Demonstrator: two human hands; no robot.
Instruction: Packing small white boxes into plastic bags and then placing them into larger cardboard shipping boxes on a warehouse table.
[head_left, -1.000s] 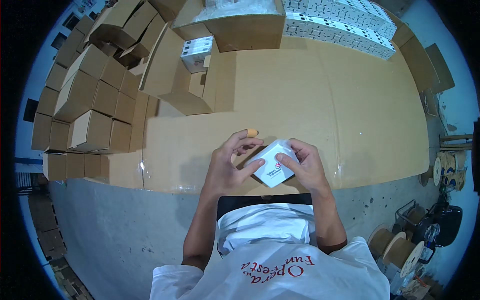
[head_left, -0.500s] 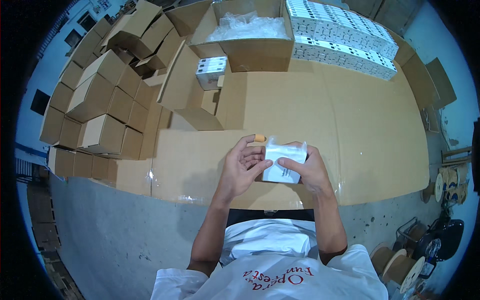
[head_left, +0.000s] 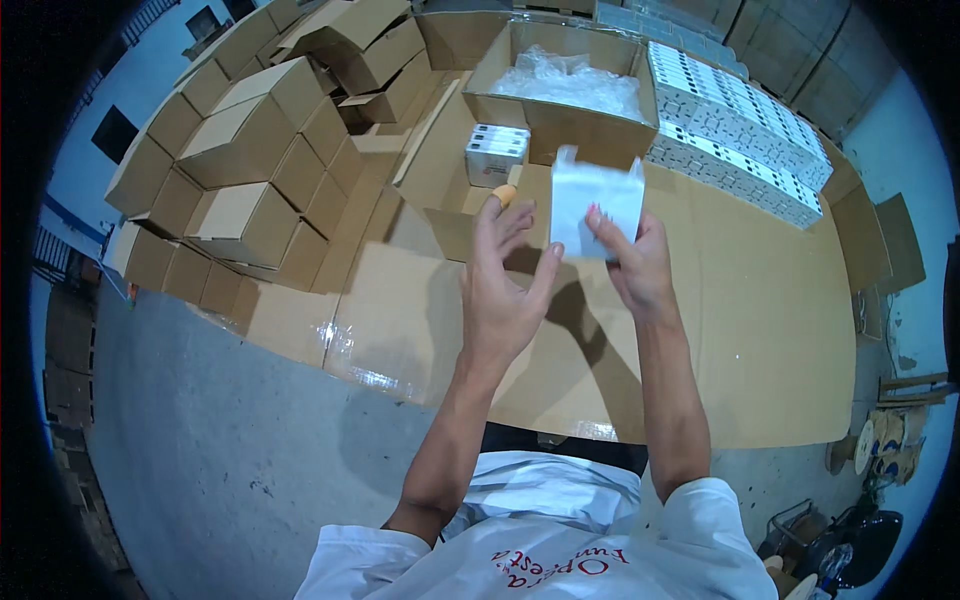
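Nearest the camera, the person's white shirt with red lettering (head_left: 560, 555) is filling the lower edge, and both bare forearms are rising from it over a grey concrete floor (head_left: 220, 450). Beyond the floor, flattened brown cardboard sheets (head_left: 780, 330) are lying spread as a work surface, with clear tape glinting along the near edge.

Above that cardboard, the left hand (head_left: 500, 290) is hanging released, fingers spread and palm turned toward the small white box (head_left: 598, 205), close beside it but apparently not gripping it; one fingertip is wearing an orange cover. The right hand (head_left: 635, 265) is grasping the white box from below and behind, fingers curled onto its lower face, holding it up in the air over the sheets.

Farther on, a small printed carton (head_left: 497, 152) is sitting on a folded cardboard flap. Behind it, a large open cardboard box (head_left: 590, 125) is holding crumpled clear plastic. To its right, rows of white packaged boxes (head_left: 745, 125) are lying packed side by side. To the left, a stack of closed brown cartons (head_left: 240, 170) is standing against a blue wall (head_left: 70, 215).
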